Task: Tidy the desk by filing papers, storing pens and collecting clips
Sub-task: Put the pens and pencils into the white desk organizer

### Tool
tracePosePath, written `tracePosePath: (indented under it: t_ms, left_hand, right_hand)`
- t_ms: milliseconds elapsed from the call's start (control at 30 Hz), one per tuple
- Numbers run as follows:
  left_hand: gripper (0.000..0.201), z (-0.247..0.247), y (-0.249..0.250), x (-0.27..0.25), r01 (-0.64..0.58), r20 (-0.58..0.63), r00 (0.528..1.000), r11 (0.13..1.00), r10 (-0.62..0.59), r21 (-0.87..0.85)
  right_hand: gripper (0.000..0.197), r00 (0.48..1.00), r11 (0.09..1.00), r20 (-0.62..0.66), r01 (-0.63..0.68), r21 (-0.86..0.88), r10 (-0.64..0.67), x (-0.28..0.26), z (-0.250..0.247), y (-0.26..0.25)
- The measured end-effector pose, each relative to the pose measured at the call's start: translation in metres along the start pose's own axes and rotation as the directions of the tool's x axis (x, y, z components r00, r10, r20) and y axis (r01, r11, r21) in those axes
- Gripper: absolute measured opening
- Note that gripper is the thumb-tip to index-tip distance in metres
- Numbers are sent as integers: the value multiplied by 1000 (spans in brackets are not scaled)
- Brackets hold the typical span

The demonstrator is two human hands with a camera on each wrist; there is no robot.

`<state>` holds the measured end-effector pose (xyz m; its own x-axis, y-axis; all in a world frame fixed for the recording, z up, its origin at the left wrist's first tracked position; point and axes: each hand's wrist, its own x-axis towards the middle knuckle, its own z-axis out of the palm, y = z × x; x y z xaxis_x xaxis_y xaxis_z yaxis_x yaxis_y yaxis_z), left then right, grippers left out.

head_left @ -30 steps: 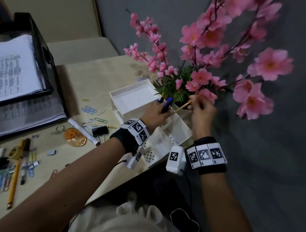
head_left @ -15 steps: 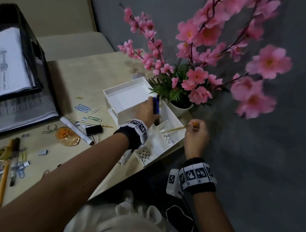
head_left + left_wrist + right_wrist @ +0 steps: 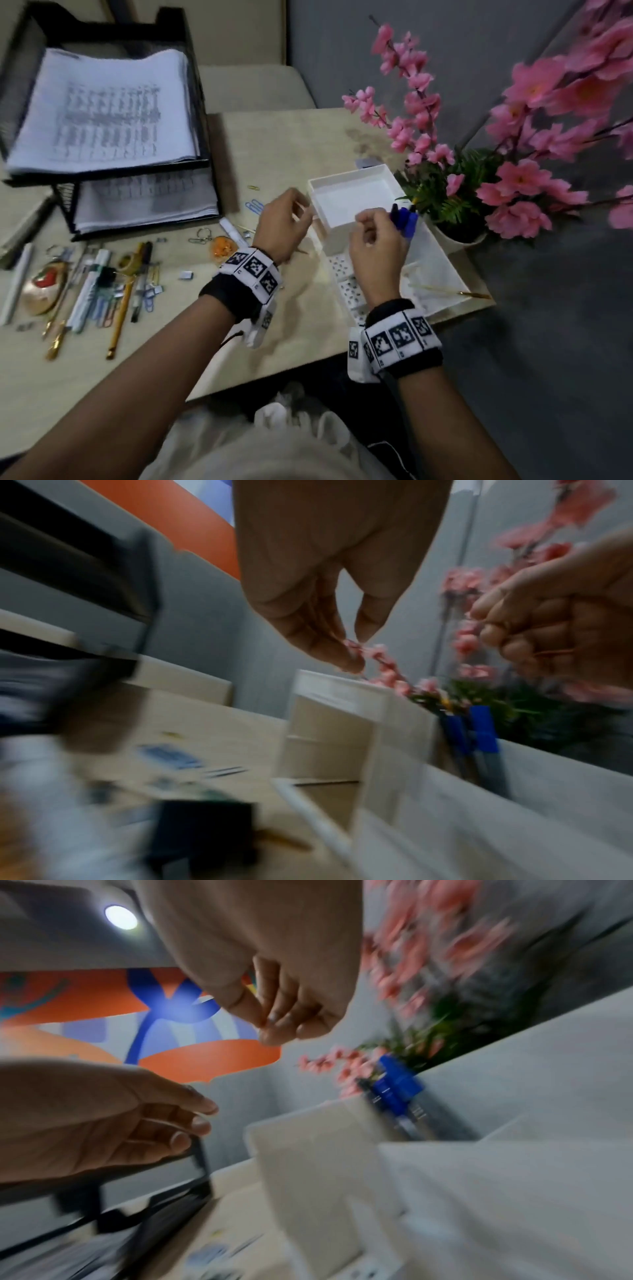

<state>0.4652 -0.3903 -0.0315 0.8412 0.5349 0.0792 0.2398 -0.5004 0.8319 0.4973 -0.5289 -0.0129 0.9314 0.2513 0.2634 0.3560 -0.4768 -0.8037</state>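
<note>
Left hand (image 3: 281,222) relaxed and empty, right hand (image 3: 375,246) loosely curled, empty, papers' (image 3: 102,109) print blurred, unreadable

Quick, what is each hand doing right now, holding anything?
Left hand: open, fingers relaxed, holding nothing.
Right hand: fingers curled; whether they pinch anything cannot be told.

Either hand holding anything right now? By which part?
Left hand holds nothing. Right hand has its fingertips pinched together; too blurred to tell any grip.

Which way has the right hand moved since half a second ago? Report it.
Yes: leftward. The right hand was past the white organizer's right edge; now it hovers over its middle.
</note>
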Motion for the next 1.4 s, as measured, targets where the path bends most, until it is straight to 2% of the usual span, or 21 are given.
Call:
tracePosePath:
  t_ms: [67, 133, 200, 267, 367, 467, 533, 600, 633, 700, 733, 767, 833, 867, 933, 1000, 1067, 1133, 1267, 1333, 1400]
  left_hand:
    - [12, -29, -34, -10, 105, -1, 994, 990, -105, 92]
    - [13, -56, -66, -23, 194, 14, 980, 964, -200, 181]
    - [12, -78, -91, -38, 267, 49, 957, 935, -286, 234]
    - [9, -96, -109, -48, 316, 76, 935, 914, -345, 255]
    - [11, -112, -126, -59, 373, 104, 910, 901, -402, 222]
    - [14, -115, -131, -58, 421, 110, 895, 900, -432, 110]
    - [20, -111, -125, -51, 490, 157, 866, 869, -475, -69]
    - [23, -103, -114, -44, 548, 263, 831, 804, -491, -230]
    - [24, -98, -107, -40, 566, 306, 818, 775, -486, -283]
    - [26, -89, -97, -34, 584, 315, 811, 702, -493, -408]
    - [28, -87, -93, -31, 582, 287, 811, 658, -509, -477]
    - [29, -86, -91, -27, 571, 248, 811, 628, -529, -528]
    - [28, -88, -90, -21, 540, 170, 819, 639, -547, -547]
    - [29, -90, -90, -20, 526, 142, 829, 668, -541, -527]
    - [32, -94, -88, -21, 495, 104, 852, 728, -512, -475]
    - [32, -98, -88, -24, 469, 86, 868, 748, -490, -470]
    - [33, -104, -90, -28, 471, 83, 864, 740, -497, -479]
    - [34, -111, -96, -32, 494, 73, 849, 735, -524, -466]
    - [26, -119, -108, -42, 503, 42, 838, 742, -543, -443]
    - [14, -121, -105, -46, 481, 38, 859, 778, -511, -404]
    - [22, -123, -99, -49, 433, 31, 894, 841, -448, -326]
  right_hand:
    - [11, 964, 997, 266, 23, -74, -3, -5, 37, -8]
    - [14, 860, 967, 509, 94, -236, 41, -15, 73, -11]
    - [14, 765, 905, 634, 181, -384, 116, -27, 101, -12]
    - [18, 751, 842, 643, 245, -480, 149, -37, 119, -14]
    - [23, 768, 795, 606, 230, -561, 205, -44, 129, -16]
    - [11, 772, 839, 589, 142, -525, 238, -46, 127, -16]
    - [20, 763, 907, 598, 37, -420, 246, -49, 122, -18]
    - [20, 723, 965, 655, -60, -256, 218, -54, 113, -28]
    - [17, 681, 979, 705, -98, -180, 197, -56, 109, -36]
    - [14, 610, 986, 777, -151, -75, 153, -53, 102, -47]
    - [12, 633, 986, 760, -153, -59, 144, -46, 102, -46]
    - [12, 698, 988, 701, -144, -63, 146, -35, 104, -41]
    - [15, 838, 980, 513, -130, -148, 189, -9, 110, -26]
    - [17, 873, 966, 437, -132, -221, 219, 2, 113, -18]
    - [22, 881, 915, 399, -85, -395, 254, 17, 118, -3]
    - [23, 834, 831, 481, 50, -554, 271, 20, 122, 8]
    - [22, 796, 769, 545, 168, -617, 264, 16, 125, 16]
    - [20, 803, 748, 548, 212, -630, 234, 12, 127, 22]
    - [14, 838, 784, 511, 181, -594, 193, 6, 123, 21]
    - [10, 890, 859, 433, 107, -501, 142, 6, 114, 11]
    - [8, 942, 941, 328, 51, -333, 65, 8, 102, -9]
